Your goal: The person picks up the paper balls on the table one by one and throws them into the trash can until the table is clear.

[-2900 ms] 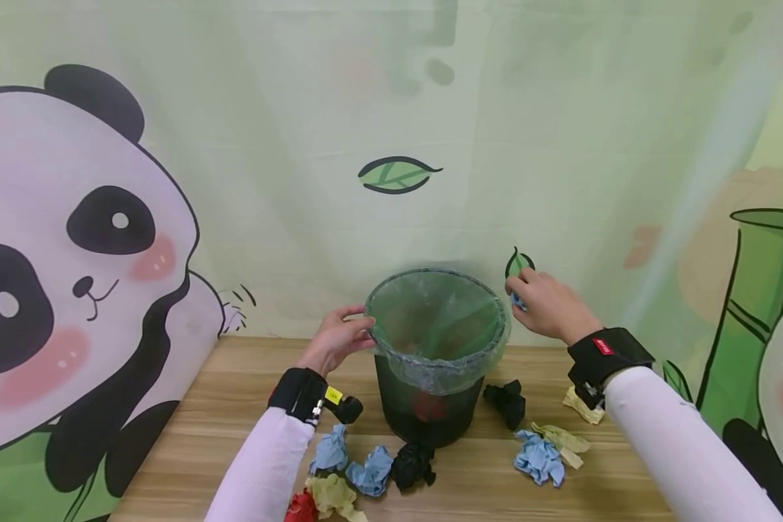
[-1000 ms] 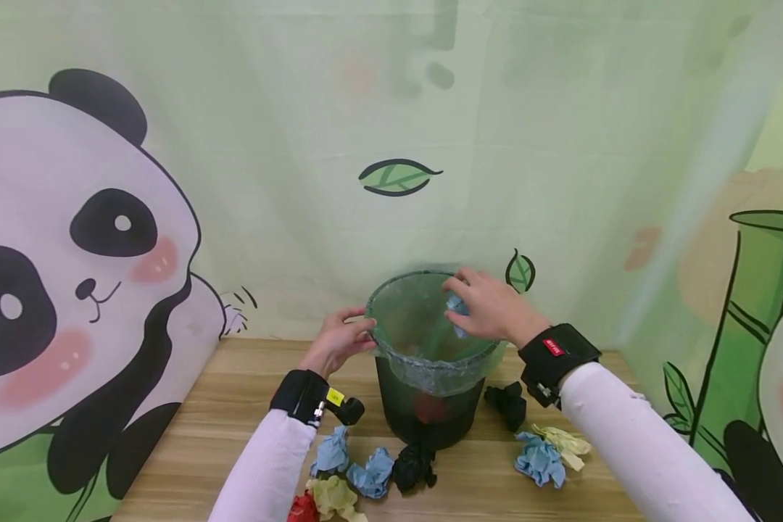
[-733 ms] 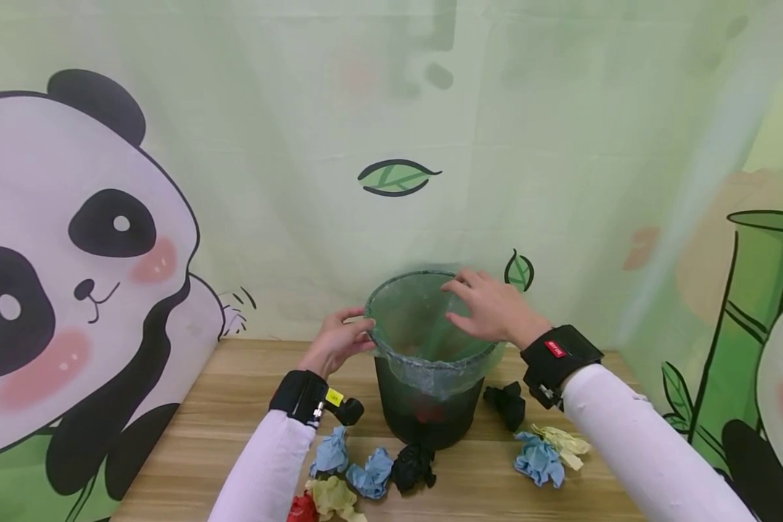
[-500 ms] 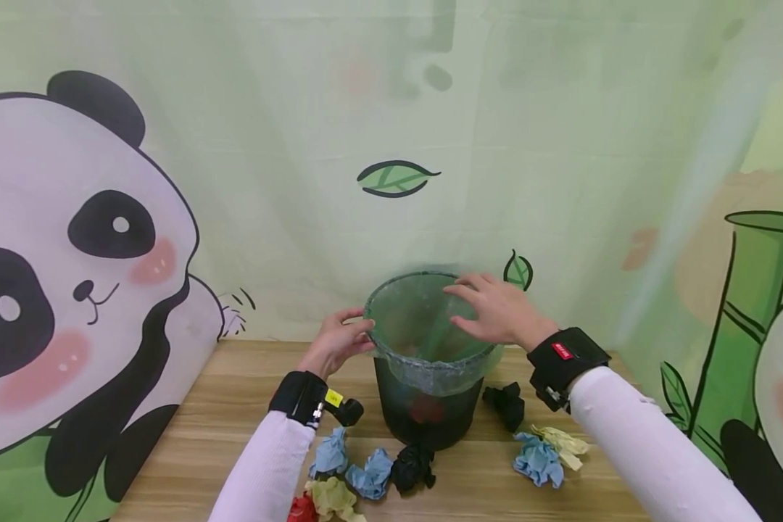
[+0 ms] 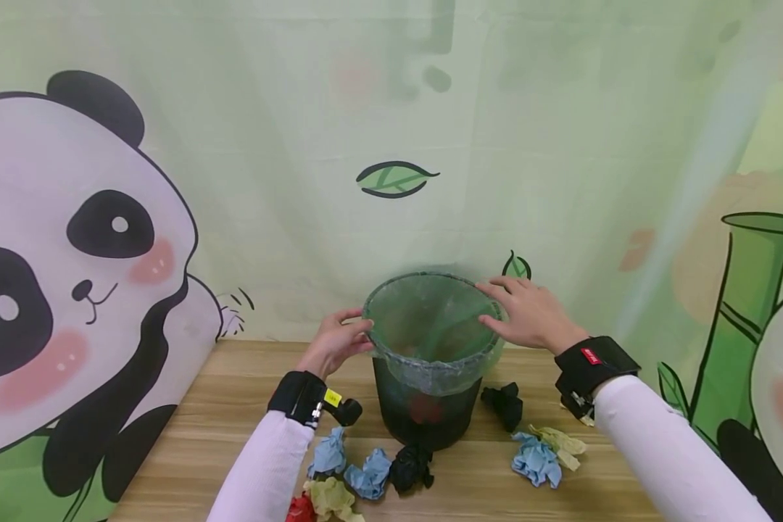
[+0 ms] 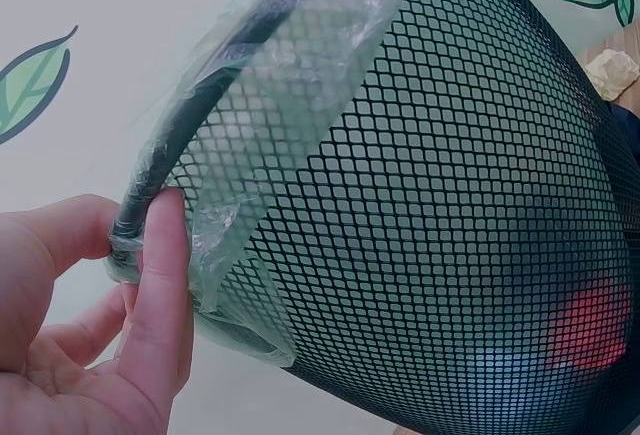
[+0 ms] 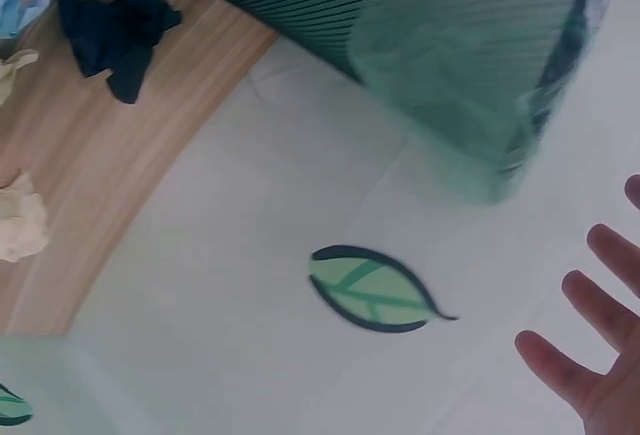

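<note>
A black mesh wastebasket (image 5: 424,413) with a thin green plastic liner (image 5: 437,373) folded over its rim stands on the table. My left hand (image 5: 339,339) pinches the rim and liner on the left side; the left wrist view shows that hand (image 6: 100,325) with fingers on either side of the edge. Over the right rim hovers my right hand (image 5: 528,313), fingers spread and holding nothing. Through the mesh, a red crumpled paper (image 6: 588,325) and a bluish one (image 6: 510,380) show low inside the basket.
Left of and before the basket lie crumpled papers: blue (image 5: 368,473), black (image 5: 411,467), yellow (image 5: 331,498) and red (image 5: 300,509). To its right are black (image 5: 504,406), blue (image 5: 536,459) and yellow (image 5: 564,446) ones. A printed cloth backdrop (image 5: 287,217) rises behind the table (image 5: 196,428).
My right hand came in over the basket with a blue crumpled paper, let it go inside, and has since drawn back right to the rim. My left hand has stayed in place.
</note>
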The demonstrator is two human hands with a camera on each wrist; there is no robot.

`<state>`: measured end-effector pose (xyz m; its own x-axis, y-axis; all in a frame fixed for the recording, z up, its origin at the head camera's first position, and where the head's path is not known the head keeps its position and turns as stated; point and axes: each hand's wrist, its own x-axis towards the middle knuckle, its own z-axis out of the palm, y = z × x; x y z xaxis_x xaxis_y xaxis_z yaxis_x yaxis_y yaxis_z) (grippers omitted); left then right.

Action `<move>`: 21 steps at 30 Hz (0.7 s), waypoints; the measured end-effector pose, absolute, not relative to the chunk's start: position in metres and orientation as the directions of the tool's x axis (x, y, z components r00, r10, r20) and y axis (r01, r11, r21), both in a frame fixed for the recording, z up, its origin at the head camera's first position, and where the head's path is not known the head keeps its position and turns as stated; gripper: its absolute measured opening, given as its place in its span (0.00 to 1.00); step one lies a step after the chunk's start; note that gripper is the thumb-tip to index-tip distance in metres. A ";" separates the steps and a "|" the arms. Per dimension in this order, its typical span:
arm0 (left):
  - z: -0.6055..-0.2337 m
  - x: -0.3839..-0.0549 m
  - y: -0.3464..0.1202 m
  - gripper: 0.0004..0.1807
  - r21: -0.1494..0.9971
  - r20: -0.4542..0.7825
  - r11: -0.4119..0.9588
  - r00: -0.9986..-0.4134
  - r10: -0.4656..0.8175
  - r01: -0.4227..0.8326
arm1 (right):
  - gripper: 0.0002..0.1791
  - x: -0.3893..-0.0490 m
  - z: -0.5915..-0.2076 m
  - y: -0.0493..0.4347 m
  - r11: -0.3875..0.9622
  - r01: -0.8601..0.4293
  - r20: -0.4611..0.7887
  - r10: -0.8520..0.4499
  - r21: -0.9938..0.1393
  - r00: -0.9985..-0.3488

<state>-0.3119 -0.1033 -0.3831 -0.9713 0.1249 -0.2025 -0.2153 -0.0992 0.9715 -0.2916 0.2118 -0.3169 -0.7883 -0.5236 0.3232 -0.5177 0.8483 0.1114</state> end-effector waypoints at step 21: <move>-0.384 -0.312 -0.103 0.22 0.970 -0.202 -0.105 -0.970 0.133 -0.217 | 0.25 -0.285 -0.372 0.262 0.915 -0.394 0.359 -0.396 0.082 -0.845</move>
<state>-0.3119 -0.1031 -0.3837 -0.9703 0.1327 -0.2024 -0.2169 -0.1054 0.9705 -0.2846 0.2623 -0.3722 -0.8452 -0.3964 0.3585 -0.3943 0.9153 0.0825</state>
